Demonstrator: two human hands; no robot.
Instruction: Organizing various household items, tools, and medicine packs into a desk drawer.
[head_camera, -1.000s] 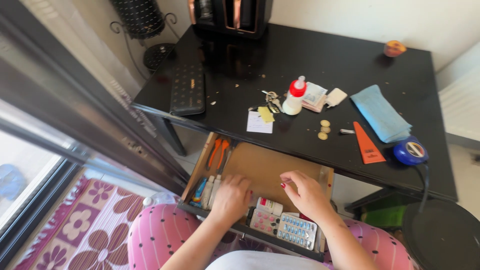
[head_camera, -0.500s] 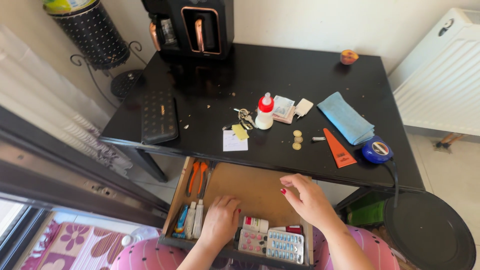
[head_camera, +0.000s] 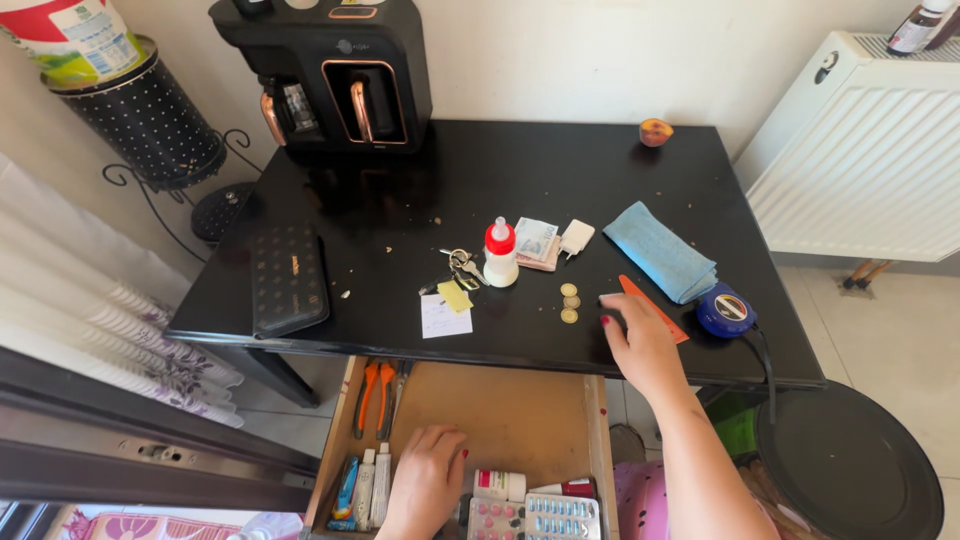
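Right hand (head_camera: 643, 345) lies flat on the black worktop (head_camera: 400, 210) near its near right edge, fingers spread and extended, holding nothing. It covers the near part of an orange triangular tool (head_camera: 640, 297); the far tip shows beyond the fingertips. Index fingertip sits just beside a small metal piece, partly hidden. Three coins (head_camera: 569, 302) lie in a short row just left of the hand, apart from it.

Left hand (head_camera: 428, 480) rests palm down inside the open wooden drawer (head_camera: 520, 410) below the worktop, fingers loosely curled together on the drawer floor; cannot tell whether anything lies under it. Just right of it: a small white bottle on its side (head_camera: 498, 485), and blister packs of pills (head_camera: 535, 518) at the near edge. Just left: several small tubes (head_camera: 362, 490) lying side by side. Orange-handled pliers (head_camera: 372, 398) lie at the drawer's far left.

On the worktop, further left of the coins: white bottle with red cap (head_camera: 500, 254), upright; keys (head_camera: 462, 264) beside it; a white slip with a yellow note (head_camera: 446, 308). Folded blue cloth (head_camera: 660, 250) lies far right of the hand; blue tape measure (head_camera: 727, 310) just right of the orange tool. Black wallet (head_camera: 288, 278) at the left side. Black coffee machine (head_camera: 335, 70) at the far edge. White radiator (head_camera: 865, 165) on the right wall.
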